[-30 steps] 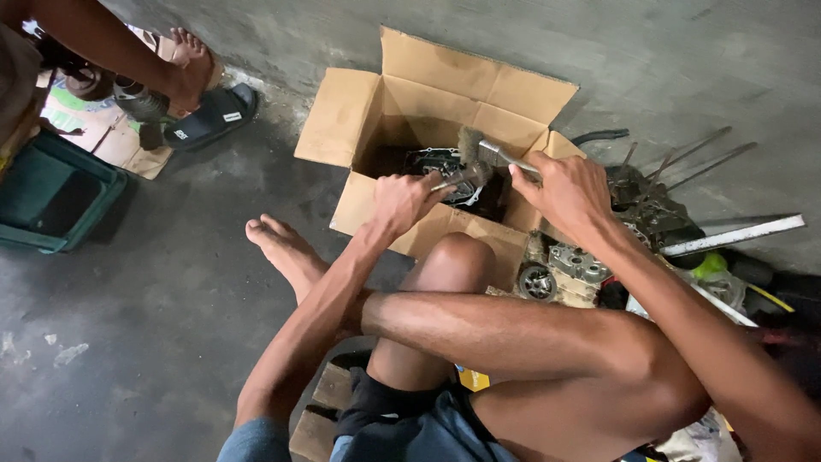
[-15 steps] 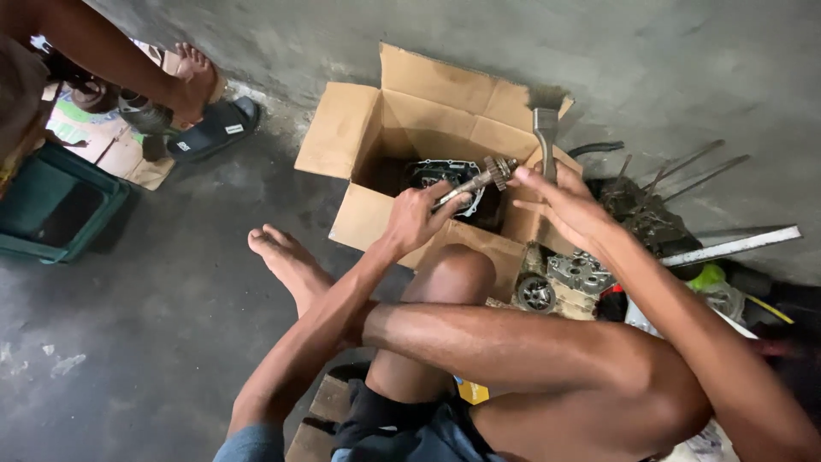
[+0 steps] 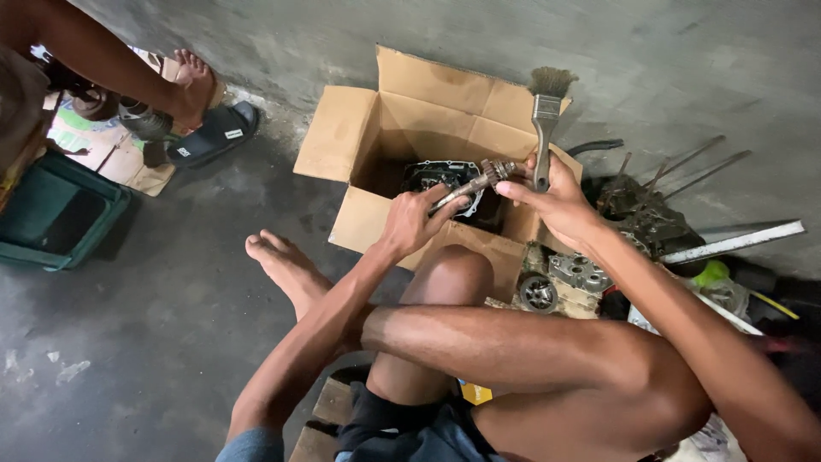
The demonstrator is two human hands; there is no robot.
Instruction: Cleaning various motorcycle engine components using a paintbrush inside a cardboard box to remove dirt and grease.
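My left hand point(image 3: 416, 221) grips the lower end of a greasy metal gear shaft point(image 3: 479, 180), held slanting over an open cardboard box point(image 3: 359, 137). My right hand point(image 3: 556, 201) holds a paintbrush point(image 3: 544, 120) upright by its handle, bristles up, while its fingertips touch the toothed end of the shaft. Inside the box lies a dark engine casing point(image 3: 438, 175). My bent knee point(image 3: 451, 274) presses against the box's front flap.
Engine parts, a bearing point(image 3: 539, 293) and a grey casing point(image 3: 578, 272) lie right of the box, with long rods point(image 3: 684, 167) and a metal strip point(image 3: 735, 242). Another person's foot point(image 3: 192, 85) and a sandal point(image 3: 209, 135) are at upper left, beside a green crate point(image 3: 51, 214).
The paintbrush has swung up from lying across the box to standing upright in my right hand. The gear shaft has been lifted out of the box between both hands.
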